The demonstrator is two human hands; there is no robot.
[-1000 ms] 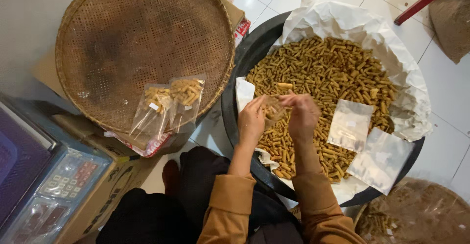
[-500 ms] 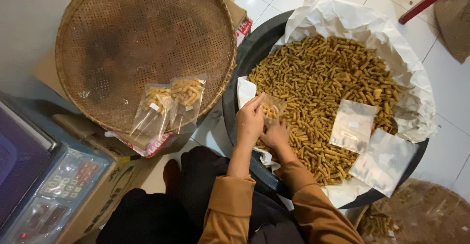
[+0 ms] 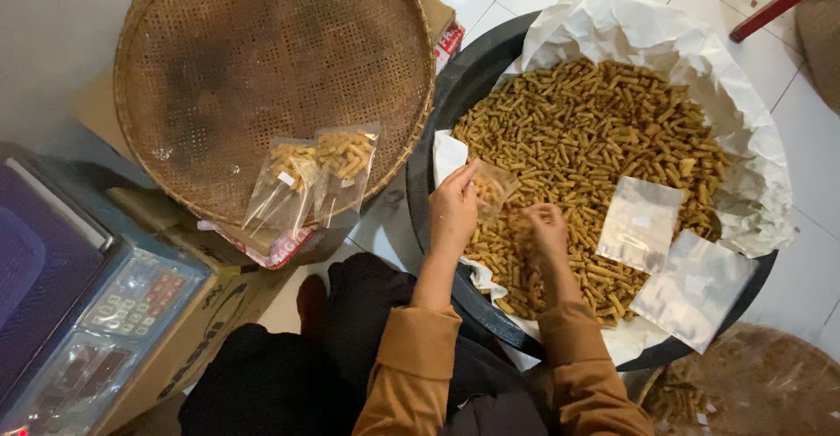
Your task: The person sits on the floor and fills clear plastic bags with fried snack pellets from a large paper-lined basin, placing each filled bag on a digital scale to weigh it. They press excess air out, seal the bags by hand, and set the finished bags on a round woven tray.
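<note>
My left hand (image 3: pixel 452 210) holds a small clear plastic bag (image 3: pixel 492 187) partly filled with golden snack sticks, above the near left of a heap of snack sticks (image 3: pixel 584 138). My right hand (image 3: pixel 547 230) is down in the sticks beside it, fingers closed on a few. The heap lies on white paper (image 3: pixel 700 59) lining a big black basin (image 3: pixel 464 77). Two filled bags (image 3: pixel 313 173) rest on the near edge of a round woven tray (image 3: pixel 262 59).
Empty clear bags (image 3: pixel 674 252) lie on the sticks at the right. A digital scale (image 3: pixel 79 287) sits on a cardboard box at the lower left. More packed bags (image 3: pixel 744 392) show at the lower right. White tiled floor and a red leg (image 3: pixel 779 3) lie beyond.
My right hand left the bag's mouth and dropped into the sticks, then shifted slightly right. My left hand kept the bag in nearly the same place.
</note>
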